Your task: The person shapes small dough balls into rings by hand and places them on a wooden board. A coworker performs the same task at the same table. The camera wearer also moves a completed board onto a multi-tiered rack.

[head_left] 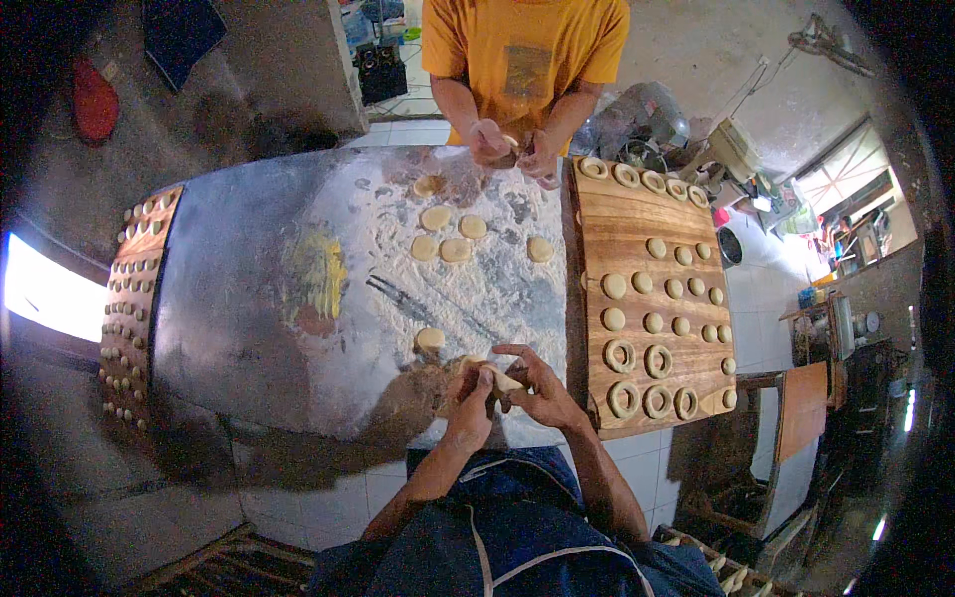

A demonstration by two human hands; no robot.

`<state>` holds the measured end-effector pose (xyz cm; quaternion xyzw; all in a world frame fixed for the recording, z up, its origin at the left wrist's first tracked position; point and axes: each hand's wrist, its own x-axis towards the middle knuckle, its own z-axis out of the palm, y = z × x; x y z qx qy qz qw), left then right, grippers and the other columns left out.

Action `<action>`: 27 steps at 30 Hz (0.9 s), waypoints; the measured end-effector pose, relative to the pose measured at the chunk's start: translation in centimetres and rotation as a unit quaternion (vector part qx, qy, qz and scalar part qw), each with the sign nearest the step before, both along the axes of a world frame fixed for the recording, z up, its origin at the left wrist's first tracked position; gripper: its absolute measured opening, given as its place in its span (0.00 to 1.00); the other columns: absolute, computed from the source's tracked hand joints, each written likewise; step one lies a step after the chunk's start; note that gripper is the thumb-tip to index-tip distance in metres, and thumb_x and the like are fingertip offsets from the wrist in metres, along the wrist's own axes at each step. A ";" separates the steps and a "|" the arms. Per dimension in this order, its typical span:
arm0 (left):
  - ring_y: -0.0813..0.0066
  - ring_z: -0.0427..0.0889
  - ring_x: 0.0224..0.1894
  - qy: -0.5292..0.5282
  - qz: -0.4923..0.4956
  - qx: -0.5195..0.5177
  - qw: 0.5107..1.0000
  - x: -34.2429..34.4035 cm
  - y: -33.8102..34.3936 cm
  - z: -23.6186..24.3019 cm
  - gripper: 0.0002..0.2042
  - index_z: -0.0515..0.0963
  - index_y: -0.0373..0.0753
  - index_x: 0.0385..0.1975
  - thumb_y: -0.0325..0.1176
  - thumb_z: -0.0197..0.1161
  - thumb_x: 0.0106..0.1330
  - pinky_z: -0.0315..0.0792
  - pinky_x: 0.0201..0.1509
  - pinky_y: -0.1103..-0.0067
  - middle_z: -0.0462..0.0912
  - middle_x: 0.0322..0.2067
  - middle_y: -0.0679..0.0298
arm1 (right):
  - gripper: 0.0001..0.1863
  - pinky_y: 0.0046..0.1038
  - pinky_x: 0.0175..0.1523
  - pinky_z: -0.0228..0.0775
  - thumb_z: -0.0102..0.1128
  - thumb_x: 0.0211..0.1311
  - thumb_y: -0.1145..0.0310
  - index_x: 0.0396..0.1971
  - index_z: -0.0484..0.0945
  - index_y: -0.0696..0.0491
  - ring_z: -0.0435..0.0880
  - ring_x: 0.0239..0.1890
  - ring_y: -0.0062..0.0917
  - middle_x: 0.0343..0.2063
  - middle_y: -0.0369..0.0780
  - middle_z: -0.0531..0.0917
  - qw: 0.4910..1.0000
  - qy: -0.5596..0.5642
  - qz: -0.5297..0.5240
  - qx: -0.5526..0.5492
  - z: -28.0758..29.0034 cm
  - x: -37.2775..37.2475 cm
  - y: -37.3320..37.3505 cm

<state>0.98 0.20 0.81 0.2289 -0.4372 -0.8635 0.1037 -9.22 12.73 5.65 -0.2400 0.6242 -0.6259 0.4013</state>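
Observation:
Close to the table's near edge, my left hand (471,398) and my right hand (545,391) are closed together on a pale piece of dough (505,380). The fingers cover much of it, so its full shape is hidden. Just left of my hands, a round dough piece (430,338) lies on the floured tabletop (368,398). Several more flat dough rounds (456,250) are grouped farther off. Between them and me rests a thin dark tool (390,290), perhaps tongs, partly in the flour.
To the right, a wooden board (637,204) carries dough rings (659,360) and rounds. Another board (159,224) with small dough pieces stands at the far left. Across the table, a person in a yellow shirt (527,60) handles dough. A yellow smear (323,274) marks the table.

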 end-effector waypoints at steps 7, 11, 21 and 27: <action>0.69 0.78 0.42 0.177 -0.072 -0.020 0.981 -3.1 1.2 3.3 0.21 0.62 0.39 0.54 0.29 0.59 0.62 0.75 0.47 0.74 0.74 0.42 0.61 | 0.17 0.28 0.39 0.73 0.43 0.74 0.60 0.46 0.76 0.56 0.79 0.31 0.26 0.32 0.42 0.81 0.981 -0.028 -0.161 0.109 -5.4 -2.9 2.9; 0.68 0.77 0.38 0.156 0.007 0.019 0.988 -5.9 4.0 1.5 0.15 0.61 0.38 0.49 0.36 0.54 0.70 0.75 0.43 0.73 0.71 0.39 0.59 | 0.21 0.35 0.32 0.71 0.41 0.75 0.57 0.40 0.77 0.59 0.79 0.25 0.31 0.24 0.42 0.80 0.977 -0.042 -0.208 -0.037 -1.6 -2.5 4.6; 0.67 0.79 0.33 0.071 0.095 -0.138 0.983 -10.4 13.4 -0.2 0.15 0.67 0.39 0.33 0.43 0.43 0.78 0.73 0.40 0.70 0.75 0.33 0.59 | 0.29 0.45 0.45 0.72 0.46 0.73 0.48 0.39 0.79 0.64 0.83 0.38 0.48 0.31 0.57 0.84 0.947 0.039 -0.274 0.161 0.6 -3.5 10.9; 0.59 0.80 0.40 -0.081 0.026 -0.223 0.971 -12.0 19.2 3.2 0.15 0.74 0.35 0.42 0.42 0.47 0.77 0.73 0.43 0.67 0.80 0.40 0.53 | 0.25 0.43 0.47 0.72 0.47 0.74 0.52 0.45 0.80 0.60 0.83 0.41 0.44 0.37 0.52 0.85 0.969 0.057 -0.215 0.108 1.4 -5.4 16.6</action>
